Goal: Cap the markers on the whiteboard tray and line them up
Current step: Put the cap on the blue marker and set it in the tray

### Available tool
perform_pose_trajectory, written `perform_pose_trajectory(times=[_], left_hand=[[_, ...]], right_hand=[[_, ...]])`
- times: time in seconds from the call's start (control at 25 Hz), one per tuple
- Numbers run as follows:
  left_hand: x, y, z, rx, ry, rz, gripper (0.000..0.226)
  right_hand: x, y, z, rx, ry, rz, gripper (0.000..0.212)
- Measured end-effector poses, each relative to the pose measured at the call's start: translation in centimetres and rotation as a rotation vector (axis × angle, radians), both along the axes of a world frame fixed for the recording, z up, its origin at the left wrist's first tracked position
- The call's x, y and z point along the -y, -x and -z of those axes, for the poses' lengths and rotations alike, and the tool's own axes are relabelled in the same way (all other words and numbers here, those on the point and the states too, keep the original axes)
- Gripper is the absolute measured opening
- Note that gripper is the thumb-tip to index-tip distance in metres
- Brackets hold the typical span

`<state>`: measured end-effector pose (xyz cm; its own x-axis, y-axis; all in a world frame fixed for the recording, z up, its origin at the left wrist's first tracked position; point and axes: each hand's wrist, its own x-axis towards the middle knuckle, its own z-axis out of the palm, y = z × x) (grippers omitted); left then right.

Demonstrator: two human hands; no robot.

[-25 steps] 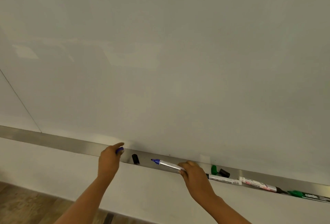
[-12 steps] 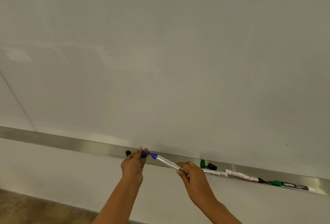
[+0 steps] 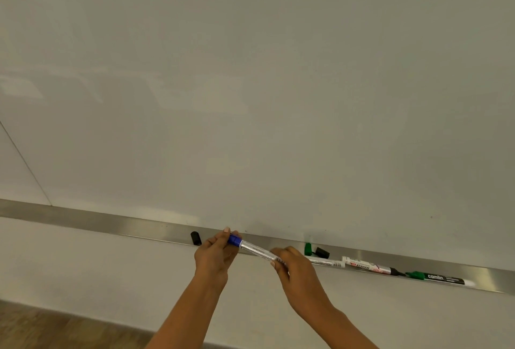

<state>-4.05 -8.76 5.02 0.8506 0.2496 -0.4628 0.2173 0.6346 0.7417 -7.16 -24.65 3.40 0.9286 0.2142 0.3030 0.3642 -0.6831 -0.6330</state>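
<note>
Silver-barrelled marker with blue cap (image 3: 255, 249) held just in front of the long brushed-metal whiteboard tray (image 3: 111, 224), tilted. Left hand (image 3: 214, 258) pinches the blue cap end; right hand (image 3: 295, 268) grips the barrel's other end. On the tray: loose black cap (image 3: 196, 238) left of the hands; right of them, green cap (image 3: 308, 249), another black cap (image 3: 322, 252), a silver marker (image 3: 327, 262), a red-labelled white marker (image 3: 367, 266), a green-tipped black marker (image 3: 439, 278).

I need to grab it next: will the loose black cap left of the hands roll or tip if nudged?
The black cap looks small, so probably light. It seems to stand tilted against the tray, so a nudge likely topples it; its round shape may roll.
</note>
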Motion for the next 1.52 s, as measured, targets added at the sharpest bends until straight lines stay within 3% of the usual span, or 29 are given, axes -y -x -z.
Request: perform_pose_trajectory(times=[0.12,0.28,0.4,0.56,1.16,1.52], left_hand=[[0.7,0.4,0.1,-0.002,-0.020,0.003,0.020],[1.7,1.0,-0.5,0.006,0.027,-0.140,0.009],[2.4,1.2,-1.4,0.049,0.062,-0.290,0.015],[2.4,0.8,-2.3,0.096,0.005,-0.327,0.020],[2.5,-0.1,-1.4,0.106,-0.077,-0.249,0.018],[1.6,0.1,0.6,0.015,-0.131,-0.064,0.013]], right_hand=[[-0.5,0.4,-0.2,0.059,0.153,-0.031,0.031],[-1.3,0.4,-1.0,0.127,0.310,0.005,0.035],[-1.8,0.3,-1.7,0.163,0.342,-0.011,0.036],[-2.4,-0.3,-2.6,0.143,0.327,-0.005,0.035],[-2.1,-1.1,-2.8,-0.038,0.189,-0.010,0.031],[-1.5,-0.9,-0.2,-0.065,0.286,0.028,0.027]])
